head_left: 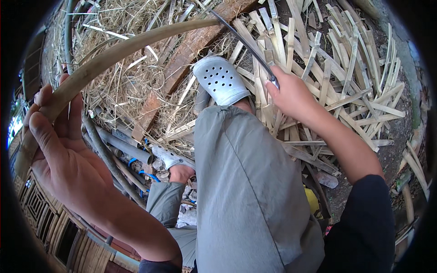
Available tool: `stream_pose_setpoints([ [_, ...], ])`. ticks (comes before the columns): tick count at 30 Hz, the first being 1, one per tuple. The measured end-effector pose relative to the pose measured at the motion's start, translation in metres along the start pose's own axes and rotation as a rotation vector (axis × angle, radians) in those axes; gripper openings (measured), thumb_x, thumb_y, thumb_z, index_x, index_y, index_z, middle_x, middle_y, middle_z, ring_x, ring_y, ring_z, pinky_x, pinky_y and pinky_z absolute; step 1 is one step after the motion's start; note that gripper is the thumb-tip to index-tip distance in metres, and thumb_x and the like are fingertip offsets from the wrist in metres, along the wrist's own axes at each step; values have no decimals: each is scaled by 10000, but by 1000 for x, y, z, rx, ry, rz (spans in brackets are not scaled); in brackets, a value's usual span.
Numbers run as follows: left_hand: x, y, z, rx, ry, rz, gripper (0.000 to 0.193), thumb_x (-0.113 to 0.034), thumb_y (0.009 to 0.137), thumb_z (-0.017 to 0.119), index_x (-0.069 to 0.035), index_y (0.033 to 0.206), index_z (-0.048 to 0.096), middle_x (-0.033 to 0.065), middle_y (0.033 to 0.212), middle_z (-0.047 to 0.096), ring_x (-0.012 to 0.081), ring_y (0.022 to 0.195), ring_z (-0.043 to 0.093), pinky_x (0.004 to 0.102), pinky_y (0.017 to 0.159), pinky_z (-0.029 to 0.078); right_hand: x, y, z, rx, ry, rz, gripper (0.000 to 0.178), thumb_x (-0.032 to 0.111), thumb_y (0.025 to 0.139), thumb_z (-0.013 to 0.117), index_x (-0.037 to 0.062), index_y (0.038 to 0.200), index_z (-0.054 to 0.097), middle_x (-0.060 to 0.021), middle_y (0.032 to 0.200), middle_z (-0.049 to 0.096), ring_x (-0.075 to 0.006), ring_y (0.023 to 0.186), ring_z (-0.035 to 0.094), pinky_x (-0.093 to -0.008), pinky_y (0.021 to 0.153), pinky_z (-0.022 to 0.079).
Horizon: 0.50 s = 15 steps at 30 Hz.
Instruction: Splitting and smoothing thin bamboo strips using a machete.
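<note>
My left hand (68, 145) is closed round a long, pale brown bamboo piece (123, 51) near its lower end, at the left. From there the bamboo rises and runs across to the upper middle, looking curved in this wide view. My right hand (291, 93) grips a long, dark-bladed knife (246, 42), its handle mostly hidden in the fist. The blade slants up to the left and meets or crosses the bamboo's far end; whether they touch I cannot tell. Below the blade is my foot in a white clog with holes (221, 81).
Split bamboo strips (346, 68) lie heaped at the right. Thin shavings (118, 86) cover the ground at upper left, around a reddish-brown plank (191, 50). Grey poles (123, 148) and a second clog (166, 157) are left of my knee. A bamboo-slat structure (54, 227) stands at lower left.
</note>
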State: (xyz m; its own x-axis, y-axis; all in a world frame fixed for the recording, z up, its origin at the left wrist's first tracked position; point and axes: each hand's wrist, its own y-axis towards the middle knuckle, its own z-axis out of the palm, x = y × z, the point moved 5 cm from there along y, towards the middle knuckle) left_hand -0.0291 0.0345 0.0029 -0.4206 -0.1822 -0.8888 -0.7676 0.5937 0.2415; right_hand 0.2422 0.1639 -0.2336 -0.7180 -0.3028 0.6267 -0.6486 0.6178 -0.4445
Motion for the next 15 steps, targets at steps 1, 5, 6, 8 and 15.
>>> stream_pose_setpoints([
  [1,1,1,0,10,-26,-8,287,-207,1007,481,36,1136,564,217,1190,620,375,1139,601,407,974,553,-5,4,1,63,-56,93,299,239,923,560,-1,1098,532,-270,812,645,-461,809,632,-524,734,501],
  [5,6,0,-5,42,-26,3,284,-200,1008,480,37,1134,573,212,1182,627,376,1150,593,412,976,552,11,-14,-10,52,30,52,295,234,916,564,-6,1085,533,-275,832,647,-459,828,632,-525,742,500],
  [6,7,1,-6,40,-28,4,284,-200,1008,480,37,1134,573,212,1182,627,376,1150,593,412,976,552,13,-20,-10,27,56,16,314,240,914,566,-8,1105,535,-276,839,648,-459,833,633,-524,746,499],
  [8,7,1,-6,95,-60,16,284,-210,1005,487,8,1163,577,198,1198,626,375,1154,592,403,971,554,8,-20,-6,83,60,96,382,252,910,571,-6,1190,536,-283,867,653,-457,846,635,-517,760,498],
  [15,-4,0,-4,389,-175,50,293,-248,1014,442,-82,1208,587,142,1274,602,413,1240,515,488,1042,479,7,-29,-14,62,41,138,426,247,913,564,4,1259,511,-292,878,654,-461,847,636,-521,767,496],
])
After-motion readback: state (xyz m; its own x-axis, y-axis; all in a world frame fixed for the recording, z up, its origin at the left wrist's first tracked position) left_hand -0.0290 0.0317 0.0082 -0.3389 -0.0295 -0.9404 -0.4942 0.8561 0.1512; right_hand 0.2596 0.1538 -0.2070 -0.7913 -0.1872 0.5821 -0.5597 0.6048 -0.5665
